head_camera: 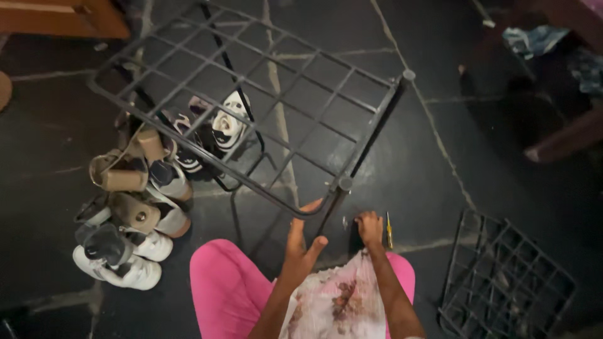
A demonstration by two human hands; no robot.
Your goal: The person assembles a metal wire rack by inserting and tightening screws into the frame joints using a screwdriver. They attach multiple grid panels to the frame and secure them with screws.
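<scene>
A black metal grid shelf (264, 94) of a shoe rack tilts over the dark floor in front of me. My left hand (303, 242) is open, fingers spread, its fingertips touching the shelf's near rounded bar by a corner joint (345, 183). My right hand (369, 227) reaches down to the floor with fingers curled, right beside a small yellow-handled screwdriver (389, 229); what it pinches, if anything, I cannot tell. My pink-clad knees (226, 285) show at the bottom.
Several shoes and sandals (135, 207) are piled at the left, some under the shelf. A second black grid shelf (502, 276) lies on the floor at the lower right. Wooden furniture (63, 17) stands at the top left, cloth and furniture legs (553, 56) at the top right.
</scene>
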